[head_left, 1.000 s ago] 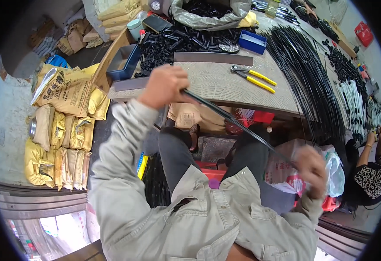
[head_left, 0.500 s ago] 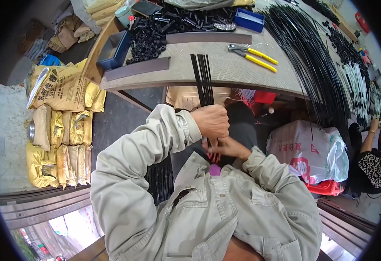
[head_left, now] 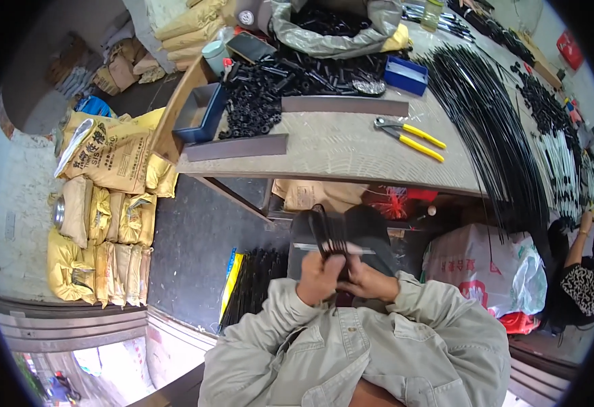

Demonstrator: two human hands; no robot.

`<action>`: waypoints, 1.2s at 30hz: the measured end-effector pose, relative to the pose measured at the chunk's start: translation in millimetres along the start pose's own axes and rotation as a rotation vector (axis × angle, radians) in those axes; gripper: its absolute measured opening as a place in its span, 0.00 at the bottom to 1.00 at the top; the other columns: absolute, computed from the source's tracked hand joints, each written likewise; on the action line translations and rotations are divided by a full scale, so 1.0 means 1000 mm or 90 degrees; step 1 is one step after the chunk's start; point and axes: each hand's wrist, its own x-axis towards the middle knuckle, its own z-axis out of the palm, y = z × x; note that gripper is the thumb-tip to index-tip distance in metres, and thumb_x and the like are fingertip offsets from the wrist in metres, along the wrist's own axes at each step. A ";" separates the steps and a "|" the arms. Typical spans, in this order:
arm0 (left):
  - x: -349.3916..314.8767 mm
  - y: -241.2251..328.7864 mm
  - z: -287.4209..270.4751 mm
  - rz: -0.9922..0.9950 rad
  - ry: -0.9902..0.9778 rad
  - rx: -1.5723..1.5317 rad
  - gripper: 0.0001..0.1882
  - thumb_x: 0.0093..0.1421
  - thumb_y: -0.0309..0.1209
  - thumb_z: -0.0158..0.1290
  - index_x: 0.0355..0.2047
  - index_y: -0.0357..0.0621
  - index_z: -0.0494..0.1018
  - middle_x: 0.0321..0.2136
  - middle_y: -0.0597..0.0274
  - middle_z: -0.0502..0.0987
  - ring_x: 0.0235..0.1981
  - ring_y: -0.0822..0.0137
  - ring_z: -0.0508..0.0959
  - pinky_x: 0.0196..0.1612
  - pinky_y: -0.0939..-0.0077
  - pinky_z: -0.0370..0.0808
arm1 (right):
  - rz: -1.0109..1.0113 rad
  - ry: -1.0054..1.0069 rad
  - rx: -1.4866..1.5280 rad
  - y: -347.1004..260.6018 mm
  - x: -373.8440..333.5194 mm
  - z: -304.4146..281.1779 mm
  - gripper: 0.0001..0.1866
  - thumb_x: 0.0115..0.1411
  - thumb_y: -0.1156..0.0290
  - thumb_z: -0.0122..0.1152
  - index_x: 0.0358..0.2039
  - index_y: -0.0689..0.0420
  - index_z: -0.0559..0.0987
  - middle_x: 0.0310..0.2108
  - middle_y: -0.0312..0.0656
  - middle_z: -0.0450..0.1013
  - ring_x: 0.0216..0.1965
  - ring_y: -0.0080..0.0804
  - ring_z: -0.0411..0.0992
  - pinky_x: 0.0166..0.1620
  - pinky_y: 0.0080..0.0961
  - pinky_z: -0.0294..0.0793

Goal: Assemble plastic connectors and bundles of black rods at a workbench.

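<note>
In front of my body, above my lap, my left hand (head_left: 319,277) is wrapped round a bundle of thin black rods (head_left: 324,230). The rods rise from between my hands, tilted and smeared by motion. Close against it, my right hand (head_left: 372,279) is closed on the same bundle from the other side. A thin pale strip (head_left: 305,247) runs crosswise at the rods, sticking out on both sides; what it is made of, I cannot tell. My fingers hide the lower part of the bundle.
On the workbench (head_left: 351,139) lie yellow-handled cutting pliers (head_left: 412,138), many black parts (head_left: 256,95), blue boxes (head_left: 405,74) and long black rods (head_left: 480,115). Yellow sacks (head_left: 107,156) are stacked at left. A white bag (head_left: 473,264) stands at right, near another person (head_left: 585,271).
Both hands have come down and closer to my body with the bundle, which no longer stands up over the bench edge. A pale strip now shows across it. The view has shifted.
</note>
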 end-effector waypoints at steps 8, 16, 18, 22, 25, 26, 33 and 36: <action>0.017 -0.006 0.002 0.012 -0.022 -0.313 0.22 0.55 0.47 0.50 0.32 0.36 0.67 0.22 0.59 0.70 0.22 0.69 0.71 0.25 0.77 0.69 | -0.209 -0.139 0.070 -0.081 0.138 -0.129 0.16 0.55 0.78 0.50 0.45 0.64 0.72 0.43 0.52 0.70 0.46 0.44 0.69 0.47 0.31 0.68; 0.066 -0.035 -0.022 -0.203 0.108 -0.224 0.12 0.64 0.36 0.40 0.32 0.38 0.63 0.19 0.65 0.64 0.17 0.75 0.65 0.22 0.83 0.63 | -0.029 0.098 -0.550 0.049 0.314 -0.185 0.13 0.48 0.74 0.58 0.37 0.55 0.76 0.36 0.37 0.71 0.40 0.34 0.69 0.42 0.30 0.68; 0.069 -0.043 -0.026 -0.194 0.120 -0.208 0.13 0.64 0.37 0.40 0.33 0.38 0.64 0.19 0.64 0.66 0.17 0.75 0.66 0.22 0.83 0.64 | -0.079 0.072 -0.645 0.076 0.334 -0.185 0.12 0.46 0.72 0.60 0.34 0.53 0.76 0.35 0.37 0.69 0.41 0.33 0.67 0.42 0.31 0.67; 0.068 -0.041 -0.029 -0.193 0.142 -0.186 0.14 0.64 0.36 0.40 0.38 0.37 0.65 0.23 0.62 0.71 0.19 0.75 0.71 0.23 0.84 0.67 | -0.137 0.010 -0.766 0.090 0.349 -0.185 0.11 0.42 0.71 0.63 0.30 0.52 0.75 0.34 0.34 0.66 0.43 0.31 0.64 0.42 0.29 0.64; 0.072 -0.036 -0.030 -0.219 0.174 -0.202 0.15 0.64 0.36 0.40 0.41 0.36 0.66 0.24 0.61 0.73 0.20 0.75 0.72 0.23 0.84 0.68 | -0.129 0.097 -0.616 0.069 0.340 -0.195 0.10 0.48 0.71 0.60 0.32 0.56 0.75 0.34 0.39 0.70 0.37 0.40 0.68 0.41 0.28 0.65; 0.074 -0.036 -0.031 -0.224 0.173 -0.207 0.15 0.64 0.36 0.40 0.41 0.36 0.66 0.24 0.61 0.73 0.19 0.75 0.71 0.23 0.84 0.67 | -0.134 0.132 -0.504 0.065 0.333 -0.202 0.10 0.52 0.72 0.57 0.36 0.57 0.75 0.30 0.37 0.71 0.31 0.33 0.70 0.36 0.22 0.66; 0.077 -0.050 -0.033 -0.198 0.134 -0.243 0.14 0.64 0.35 0.41 0.41 0.36 0.68 0.21 0.64 0.70 0.16 0.79 0.65 0.21 0.87 0.61 | 0.066 0.252 0.258 0.018 0.310 -0.188 0.10 0.56 0.72 0.52 0.37 0.62 0.74 0.28 0.34 0.69 0.30 0.15 0.65 0.34 0.13 0.64; 0.078 -0.049 -0.031 -0.208 0.143 -0.258 0.14 0.64 0.35 0.41 0.40 0.37 0.68 0.19 0.66 0.69 0.16 0.80 0.64 0.20 0.87 0.61 | -0.076 0.200 0.086 0.041 0.344 -0.183 0.07 0.56 0.72 0.52 0.33 0.61 0.72 0.27 0.33 0.70 0.30 0.17 0.67 0.33 0.17 0.67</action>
